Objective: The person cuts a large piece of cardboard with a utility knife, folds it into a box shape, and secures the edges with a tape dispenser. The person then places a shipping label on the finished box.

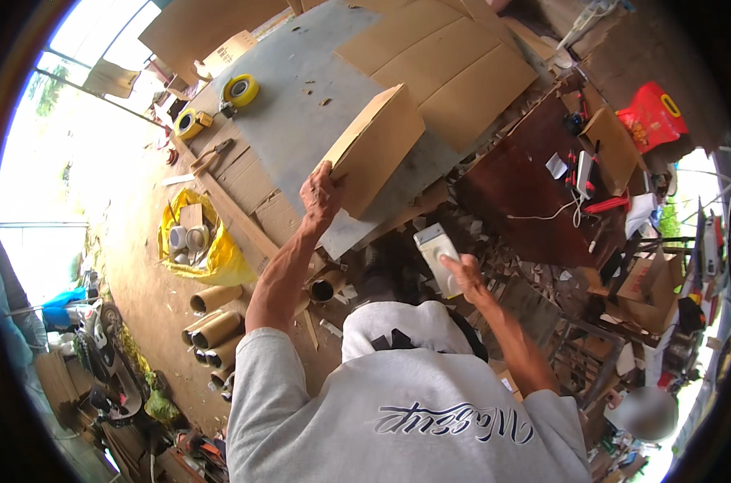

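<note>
A closed, narrow cardboard box [386, 149] stands tilted on the grey tabletop [285, 121] in front of me. My left hand [323, 193] grips its near left end, fingers bent over the edge. To the right and nearer my body, my right hand [464, 276] is closed round a pale, boxy handheld tool [436, 256]. The tool has a grey front end and a round part on its side; its exact kind I cannot make out. It is held apart from the box, beyond the table's near edge.
Flat cardboard [470, 80] covers the table's far right. Yellow tape rolls [240, 90] and pliers [212, 154] lie along its left side. A yellow bag [220, 262] and cardboard tubes [219, 328] are on the floor at left. A dark red board [526, 181] with a cable lies at right.
</note>
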`<act>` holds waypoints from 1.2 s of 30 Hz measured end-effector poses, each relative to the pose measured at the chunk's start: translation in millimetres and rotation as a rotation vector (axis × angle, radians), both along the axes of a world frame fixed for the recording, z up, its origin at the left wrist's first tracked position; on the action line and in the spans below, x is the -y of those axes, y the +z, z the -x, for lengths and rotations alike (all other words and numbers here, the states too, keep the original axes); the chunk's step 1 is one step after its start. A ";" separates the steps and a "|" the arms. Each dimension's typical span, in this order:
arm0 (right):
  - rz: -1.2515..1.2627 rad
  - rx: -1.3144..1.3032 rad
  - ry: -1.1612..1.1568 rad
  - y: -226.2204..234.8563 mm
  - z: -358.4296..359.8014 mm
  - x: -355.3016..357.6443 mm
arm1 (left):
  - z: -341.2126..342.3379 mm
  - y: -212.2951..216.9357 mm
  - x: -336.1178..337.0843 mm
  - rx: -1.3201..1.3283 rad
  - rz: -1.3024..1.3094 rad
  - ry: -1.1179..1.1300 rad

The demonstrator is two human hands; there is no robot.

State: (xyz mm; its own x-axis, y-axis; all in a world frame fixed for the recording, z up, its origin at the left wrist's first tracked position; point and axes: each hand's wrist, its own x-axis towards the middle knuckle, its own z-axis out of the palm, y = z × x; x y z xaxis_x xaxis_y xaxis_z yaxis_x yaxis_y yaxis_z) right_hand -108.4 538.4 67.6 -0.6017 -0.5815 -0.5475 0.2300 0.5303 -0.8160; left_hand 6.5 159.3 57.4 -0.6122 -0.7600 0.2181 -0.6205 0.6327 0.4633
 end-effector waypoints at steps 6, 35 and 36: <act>0.189 -0.080 -0.040 66.7 -8.9 8.4 | -9.8 58.2 -60.5 -0.452 0.293 -0.185; -0.061 -0.348 0.315 99.4 -150.3 223.7 | -138.4 21.4 40.2 -0.603 -1.310 -0.159; -0.084 -0.354 0.287 91.3 -159.6 234.5 | -139.5 4.1 57.2 -0.559 -1.229 -0.166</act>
